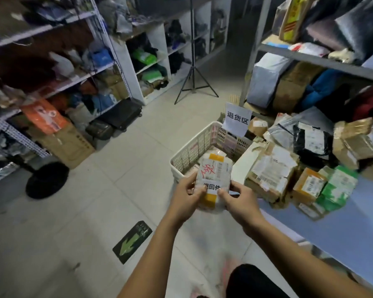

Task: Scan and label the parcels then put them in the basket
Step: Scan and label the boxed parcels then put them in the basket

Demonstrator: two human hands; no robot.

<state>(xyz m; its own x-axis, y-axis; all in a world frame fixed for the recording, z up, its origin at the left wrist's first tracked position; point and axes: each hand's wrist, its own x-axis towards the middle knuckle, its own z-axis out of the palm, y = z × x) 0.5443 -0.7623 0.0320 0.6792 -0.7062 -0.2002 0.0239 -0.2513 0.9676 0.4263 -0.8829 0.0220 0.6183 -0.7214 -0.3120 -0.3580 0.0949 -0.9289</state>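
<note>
Hands: two, namely left hand and right hand.
Held parcel: one, gripped by both hands.
Basket: one; the parcels inside are too hidden to count.
Table: one.
Table parcels: about eight in view; they overlap, so the count is not exact.
Sign: one sheet.
Tripod: one.
Floor arrow: one.
Shelf units: three, namely left rack, white unit and right rack.
Suitcase: one.
</note>
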